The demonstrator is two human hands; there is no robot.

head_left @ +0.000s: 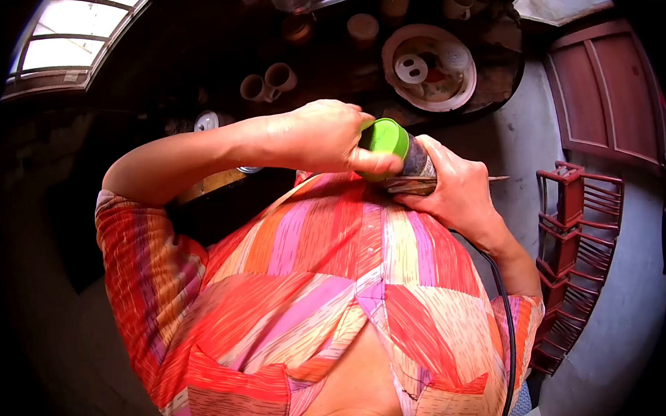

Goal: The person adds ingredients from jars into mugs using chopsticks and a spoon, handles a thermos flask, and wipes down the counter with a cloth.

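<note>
My left hand [328, 139] is closed around the bright green lid [387, 138] of a jar, its thumb across the lid's near side. The jar [418, 160] has dark contents or a dark label and lies tilted in front of my belly. My right hand [457, 182] wraps round the jar's body from the right. A thin pointed utensil [498, 178], perhaps a chopstick or spoon handle, is also in my right hand and sticks out past it to the right. Whether the lid is loose or tight on the jar, I cannot tell.
A dark table ahead carries an enamel basin [468, 86] with a white holed lid [411, 69] in it, two mugs [268, 84] and a round container [363, 29]. Red stacked chairs [569, 241] stand at right. A black cable [507, 312] hangs along my right side.
</note>
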